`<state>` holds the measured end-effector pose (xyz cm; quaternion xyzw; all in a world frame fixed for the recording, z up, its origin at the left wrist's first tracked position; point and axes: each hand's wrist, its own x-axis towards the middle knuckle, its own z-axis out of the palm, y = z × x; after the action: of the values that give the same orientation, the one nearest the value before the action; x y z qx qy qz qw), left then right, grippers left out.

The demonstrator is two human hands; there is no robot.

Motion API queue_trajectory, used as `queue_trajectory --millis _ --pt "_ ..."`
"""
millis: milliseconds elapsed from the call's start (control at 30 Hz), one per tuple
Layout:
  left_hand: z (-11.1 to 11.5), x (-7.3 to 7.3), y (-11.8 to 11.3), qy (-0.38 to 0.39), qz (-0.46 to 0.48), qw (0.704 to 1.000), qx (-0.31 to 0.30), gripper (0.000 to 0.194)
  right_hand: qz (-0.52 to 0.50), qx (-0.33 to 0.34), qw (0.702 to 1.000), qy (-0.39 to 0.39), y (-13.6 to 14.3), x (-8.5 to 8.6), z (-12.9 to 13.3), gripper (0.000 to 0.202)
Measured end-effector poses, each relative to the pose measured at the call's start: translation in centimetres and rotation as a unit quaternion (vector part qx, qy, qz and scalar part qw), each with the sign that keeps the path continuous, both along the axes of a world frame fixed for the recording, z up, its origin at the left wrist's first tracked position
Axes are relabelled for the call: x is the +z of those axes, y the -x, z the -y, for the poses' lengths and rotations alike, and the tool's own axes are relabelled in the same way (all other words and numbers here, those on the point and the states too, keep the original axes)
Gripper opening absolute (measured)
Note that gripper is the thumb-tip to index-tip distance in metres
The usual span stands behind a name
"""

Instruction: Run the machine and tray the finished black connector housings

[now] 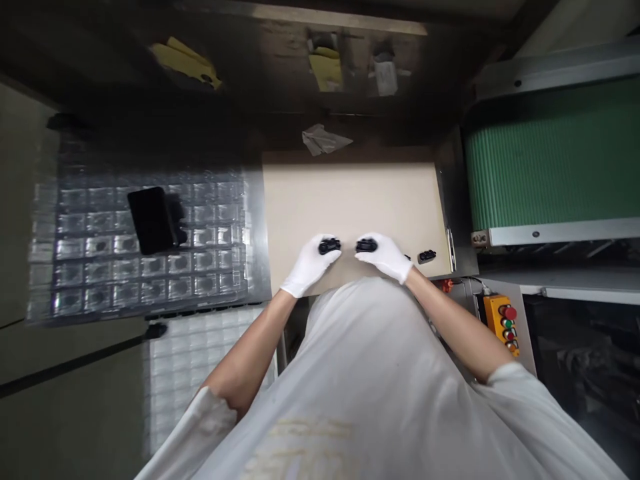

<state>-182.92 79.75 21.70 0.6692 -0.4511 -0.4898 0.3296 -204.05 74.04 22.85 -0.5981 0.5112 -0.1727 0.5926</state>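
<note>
Both my hands wear white gloves and are held over the front part of a beige board [350, 193]. My left hand [313, 261] is closed around a small black part [329, 246], whose exact kind I cannot make out. In my right hand [386, 257] is a similar small black part [367, 245], gripped between thumb and fingers. A narrow gap separates the two parts. Another small black part [427, 255] lies on the board to the right of my right hand. Just beside my right wrist, a further dark piece is mostly hidden.
Clear compartment trays [150, 290] lie at left, with a black phone-like object [150, 220] on top. A green conveyor belt [555, 153] runs at right, above an orange button box [501, 325]. Behind the board sits a crumpled cloth [325, 140]; yellow pieces [326, 69] are further back.
</note>
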Motion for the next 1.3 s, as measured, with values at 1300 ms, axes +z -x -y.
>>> queue_trajectory --millis 1300 --pt "-2.3 1.3 18.2 -0.262 -0.422 0.861 0.11 0.021 0.444 -0.38 0.775 -0.241 25.0 1.4 -13.6 0.038"
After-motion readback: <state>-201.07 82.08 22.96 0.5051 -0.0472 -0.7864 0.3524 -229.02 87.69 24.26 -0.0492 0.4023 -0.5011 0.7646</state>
